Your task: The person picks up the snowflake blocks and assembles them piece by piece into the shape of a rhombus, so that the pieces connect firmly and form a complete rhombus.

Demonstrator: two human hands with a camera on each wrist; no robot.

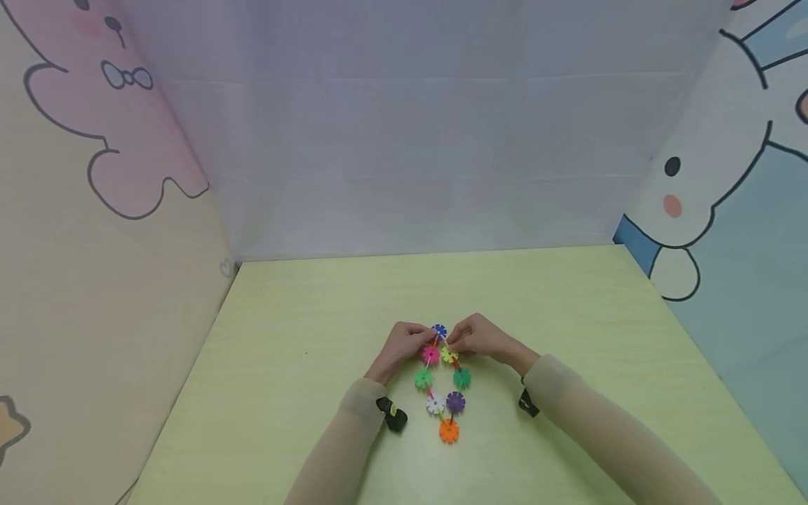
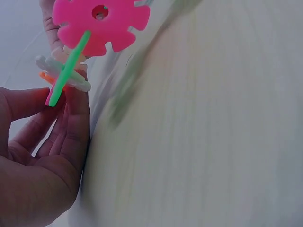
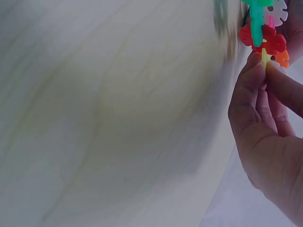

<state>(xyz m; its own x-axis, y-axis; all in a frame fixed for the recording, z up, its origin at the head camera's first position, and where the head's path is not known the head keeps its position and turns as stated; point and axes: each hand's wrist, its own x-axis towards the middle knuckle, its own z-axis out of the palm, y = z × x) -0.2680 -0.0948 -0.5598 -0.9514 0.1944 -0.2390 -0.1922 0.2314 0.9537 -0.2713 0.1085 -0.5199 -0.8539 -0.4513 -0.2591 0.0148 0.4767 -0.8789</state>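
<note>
Plastic snowflake discs, slotted into one another, form a long loop over the table in the head view. A blue disc (image 1: 440, 330) sits at its far end, with a pink disc (image 1: 431, 355) and a yellow disc (image 1: 449, 355) below it. My left hand (image 1: 404, 344) pinches the loop beside the blue disc. In the left wrist view, thumb and fingertips meet at the lower end of an edge-on green disc (image 2: 71, 66). My right hand (image 1: 485, 337) holds the loop at the yellow disc; the right wrist view shows thumb and forefinger pinching a yellow edge (image 3: 264, 57) under a red disc (image 3: 267, 40).
Two green discs, a white disc (image 1: 435, 403), a purple disc (image 1: 456, 402) and an orange disc (image 1: 449, 431) make up the near part of the loop, between my forearms. A pale yellow-green table (image 1: 284, 393) lies beneath, with a curtain (image 1: 404, 140) behind and printed panels at both sides.
</note>
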